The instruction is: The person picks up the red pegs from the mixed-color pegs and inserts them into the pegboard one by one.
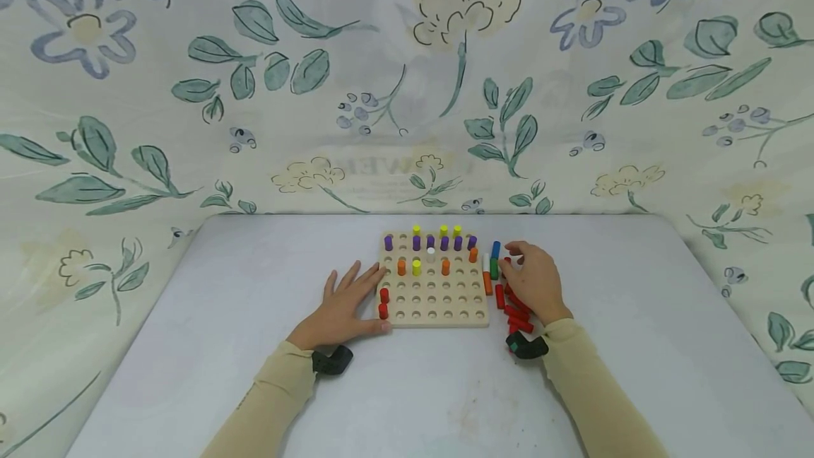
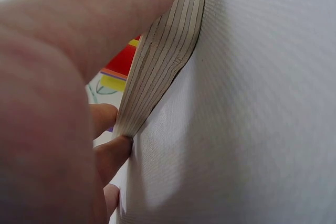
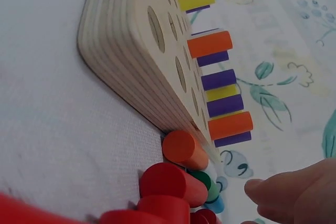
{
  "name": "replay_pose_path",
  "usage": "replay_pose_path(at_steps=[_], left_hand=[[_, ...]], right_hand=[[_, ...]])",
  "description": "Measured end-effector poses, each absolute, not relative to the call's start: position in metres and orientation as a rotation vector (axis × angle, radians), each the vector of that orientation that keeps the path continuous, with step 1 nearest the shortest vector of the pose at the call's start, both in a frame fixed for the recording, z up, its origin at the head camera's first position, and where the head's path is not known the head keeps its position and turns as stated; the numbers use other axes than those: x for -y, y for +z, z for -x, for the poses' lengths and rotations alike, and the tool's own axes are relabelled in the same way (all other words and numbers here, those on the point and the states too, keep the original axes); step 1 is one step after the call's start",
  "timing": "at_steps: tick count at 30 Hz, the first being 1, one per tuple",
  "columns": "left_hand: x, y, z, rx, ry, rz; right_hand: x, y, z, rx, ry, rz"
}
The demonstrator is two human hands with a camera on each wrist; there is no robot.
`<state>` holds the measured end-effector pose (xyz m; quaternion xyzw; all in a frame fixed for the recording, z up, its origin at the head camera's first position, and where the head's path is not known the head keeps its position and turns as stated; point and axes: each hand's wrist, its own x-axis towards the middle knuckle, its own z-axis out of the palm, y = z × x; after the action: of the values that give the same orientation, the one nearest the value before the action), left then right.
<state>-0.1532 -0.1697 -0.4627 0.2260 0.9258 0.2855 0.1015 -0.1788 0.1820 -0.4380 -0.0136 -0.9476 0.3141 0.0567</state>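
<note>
A square wooden pegboard (image 1: pixel 432 326) lies flat, with rows of round holes. Purple pegs (image 1: pixel 416 243) stand near its far side, with a few yellow pegs (image 1: pixel 444 230) behind them. Nearer are orange pegs (image 1: pixel 401 268), a white peg (image 1: pixel 431 254) and two red pegs (image 1: pixel 384 311) at the left edge. My left hand (image 1: pixel 343 309) touches the board's left side with spread fingers; its thumb lies at the near left corner. Over the loose pegs at the right hovers my right hand (image 1: pixel 537 281), thumb and fingers apart, no peg visible between them.
Several loose red pegs (image 3: pixel 168 179) lie heaped right of the board. Beside them are an orange peg (image 3: pixel 184 148), a green peg (image 1: pixel 494 269), a blue peg (image 1: pixel 495 249) and a white one. A floral cloth (image 1: pixel 407 90) hangs behind the white table (image 1: pixel 420 401).
</note>
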Motion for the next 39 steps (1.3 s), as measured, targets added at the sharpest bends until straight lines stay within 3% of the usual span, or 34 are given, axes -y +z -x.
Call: replay_pose_path(at_steps=[39], left_hand=[[0.1692, -0.4622, 0.1526, -2.736, 0.844, -0.661]], right_hand=[[-0.1861, -0.4465, 0.1831, 3.073, 0.880, 0.107]])
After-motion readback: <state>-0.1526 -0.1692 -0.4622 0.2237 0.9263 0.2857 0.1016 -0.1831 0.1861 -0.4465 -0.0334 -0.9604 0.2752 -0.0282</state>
